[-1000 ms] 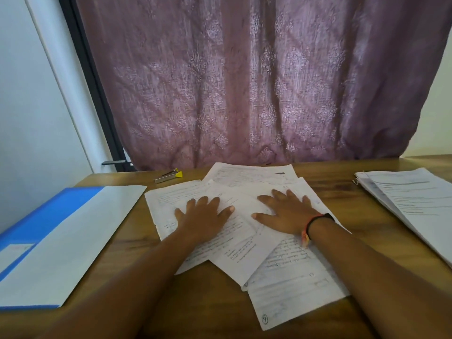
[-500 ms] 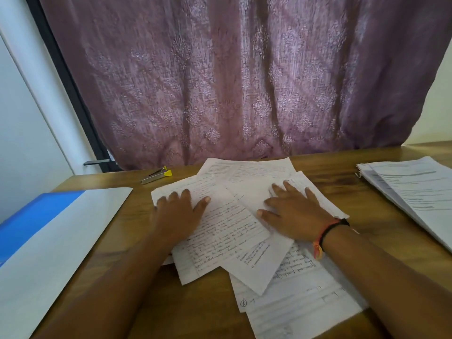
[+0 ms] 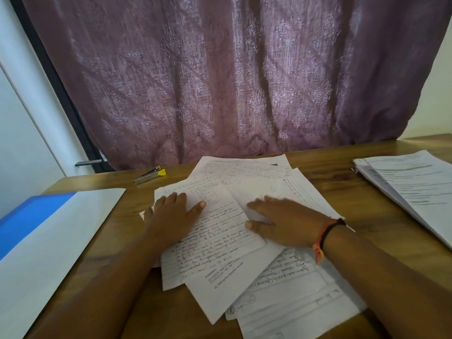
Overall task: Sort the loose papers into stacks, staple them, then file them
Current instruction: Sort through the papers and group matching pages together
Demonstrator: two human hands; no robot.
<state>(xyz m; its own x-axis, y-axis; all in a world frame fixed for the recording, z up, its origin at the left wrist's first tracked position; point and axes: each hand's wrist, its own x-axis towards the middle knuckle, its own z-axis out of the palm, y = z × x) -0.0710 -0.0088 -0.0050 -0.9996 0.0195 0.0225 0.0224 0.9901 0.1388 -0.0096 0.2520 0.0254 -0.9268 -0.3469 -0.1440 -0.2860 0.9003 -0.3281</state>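
At the far left of the wooden table (image 3: 129, 223) a blue file (image 3: 29, 216) is laid flat. A large white surface (image 3: 63, 241) is seen over its right part; whether this is a loose sheet or the file's own flap cannot be told. Near the table's back edge a small stapler (image 3: 149, 176) with a yellow end is set down, apart from the papers. The left hand (image 3: 172, 216) is pressed flat, fingers straight and close together, on the left part of the loose papers (image 3: 227, 272). These are spread in an untidy overlapping heap at the middle of the table, with handwritten and printed sheets turned at different angles. The right hand (image 3: 286, 222) is laid palm down on the same heap, fingers stretched leftward; nothing is gripped by either hand. A black and orange band (image 3: 324, 238) is worn at the right wrist. At the far right a thicker stack of printed sheets (image 3: 411, 192) is kept well apart from the heap.
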